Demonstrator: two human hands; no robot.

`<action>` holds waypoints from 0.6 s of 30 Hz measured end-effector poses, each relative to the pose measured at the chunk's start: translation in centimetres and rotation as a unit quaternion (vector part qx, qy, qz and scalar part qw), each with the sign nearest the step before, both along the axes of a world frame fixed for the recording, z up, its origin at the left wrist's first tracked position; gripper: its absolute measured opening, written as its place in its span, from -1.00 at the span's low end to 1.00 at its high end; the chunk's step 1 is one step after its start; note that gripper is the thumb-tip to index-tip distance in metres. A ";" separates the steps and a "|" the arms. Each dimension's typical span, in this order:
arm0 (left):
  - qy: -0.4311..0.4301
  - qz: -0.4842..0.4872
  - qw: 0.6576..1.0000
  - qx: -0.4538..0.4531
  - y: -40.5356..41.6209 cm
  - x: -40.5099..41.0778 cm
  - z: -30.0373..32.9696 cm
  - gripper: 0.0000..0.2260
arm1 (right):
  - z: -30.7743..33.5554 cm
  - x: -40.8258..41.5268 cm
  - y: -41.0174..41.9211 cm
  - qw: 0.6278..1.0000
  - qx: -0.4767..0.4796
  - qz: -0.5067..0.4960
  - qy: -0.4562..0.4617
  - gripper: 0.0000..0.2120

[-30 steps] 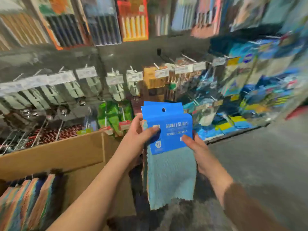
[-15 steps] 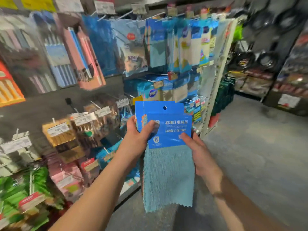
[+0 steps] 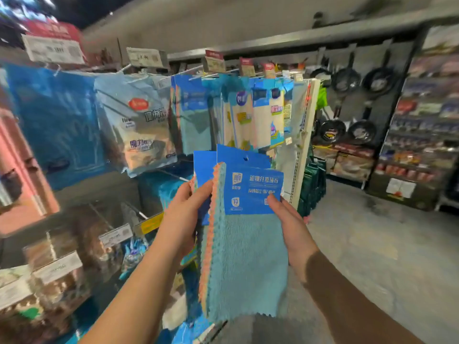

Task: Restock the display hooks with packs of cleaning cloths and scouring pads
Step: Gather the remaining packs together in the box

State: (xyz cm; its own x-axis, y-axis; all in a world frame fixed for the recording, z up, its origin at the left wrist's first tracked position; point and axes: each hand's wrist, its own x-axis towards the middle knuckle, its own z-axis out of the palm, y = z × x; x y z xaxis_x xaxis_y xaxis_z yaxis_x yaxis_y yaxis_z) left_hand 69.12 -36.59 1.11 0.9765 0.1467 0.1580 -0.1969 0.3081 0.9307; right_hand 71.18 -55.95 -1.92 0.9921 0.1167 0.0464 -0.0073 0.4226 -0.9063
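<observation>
Both hands, left and right, pinch the cloth pack near the hooks; it looks light and floppy, so the stiff blue card is best to hold.

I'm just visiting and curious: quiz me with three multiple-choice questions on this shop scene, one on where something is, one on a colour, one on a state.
1. Where do the frying pans hang?
A. On the dark wall at far right, across the aisle
B. On the hooks just above the hands
C. On the floor

2. What colour is the card header of the held cloth pack?
A. Red
B. Blue
C. Green

3. How is the cloth pack held?
A. Left hand alone
B. Hanging on a hook
C. Both hands, right hand too

Answers: 1 A, the pans hang on the far dark panel; 2 B, the header is bright blue; 3 C, one hand grips each side.
</observation>
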 end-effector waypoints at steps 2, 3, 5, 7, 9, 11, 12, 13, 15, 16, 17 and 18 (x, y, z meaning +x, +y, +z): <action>-0.013 0.016 1.000 0.000 0.1 2.9 0.9 -0.78 | 1.1 3.2 0.4 1.000 -0.002 0.004 -0.025 -0.79; -0.022 0.034 0.999 0.014 0.3 4.4 1.2 -0.82 | 1.5 4.8 0.6 0.999 0.002 0.005 -0.033 -0.73; -0.049 0.078 0.995 0.047 0.9 7.5 1.7 -0.85 | 2.1 8.2 1.1 0.999 0.008 0.012 -0.046 -0.66; -0.072 0.119 0.987 0.076 1.5 9.9 2.4 -0.79 | 2.8 11.8 1.5 0.998 0.000 0.020 -0.059 -0.71; -0.085 0.159 0.979 0.092 2.1 12.3 3.1 -0.80 | 3.6 15.6 1.6 0.997 -0.006 0.029 -0.075 -0.73; -0.099 0.214 0.967 0.097 3.0 14.6 3.7 -0.87 | 4.4 19.6 1.5 0.995 -0.014 0.040 -0.095 -0.71; -0.104 0.248 0.956 0.118 3.4 15.6 4.1 -0.88 | 4.8 21.7 1.5 0.994 -0.018 0.040 -0.104 -0.71; -0.105 0.278 0.944 0.146 3.7 16.4 4.5 -0.89 | 5.2 23.8 1.4 0.993 -0.020 0.041 -0.111 -0.71; -0.105 0.322 0.924 0.178 4.6 18.0 5.0 -0.90 | 6.0 27.8 1.5 0.991 -0.021 0.051 -0.123 -0.74; -0.107 0.344 0.915 0.183 4.9 18.7 5.2 -0.91 | 6.4 29.7 1.6 0.990 -0.020 0.058 -0.128 -0.76; -0.109 0.370 0.903 0.189 5.2 19.3 5.5 -0.90 | 6.9 31.6 1.7 0.989 -0.019 0.065 -0.130 -0.78; -0.111 0.394 0.891 0.195 5.6 19.9 5.8 -0.88 | 7.3 33.4 2.0 0.989 -0.018 0.070 -0.130 -0.78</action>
State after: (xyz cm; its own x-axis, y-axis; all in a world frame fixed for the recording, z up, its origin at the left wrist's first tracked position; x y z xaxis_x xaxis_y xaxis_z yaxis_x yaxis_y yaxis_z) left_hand 89.01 -31.01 6.90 0.5322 0.6647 0.5243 -0.4024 -0.3462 0.8475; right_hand 104.59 -53.98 5.38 0.9210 0.2588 0.2913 0.1720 0.4008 -0.8999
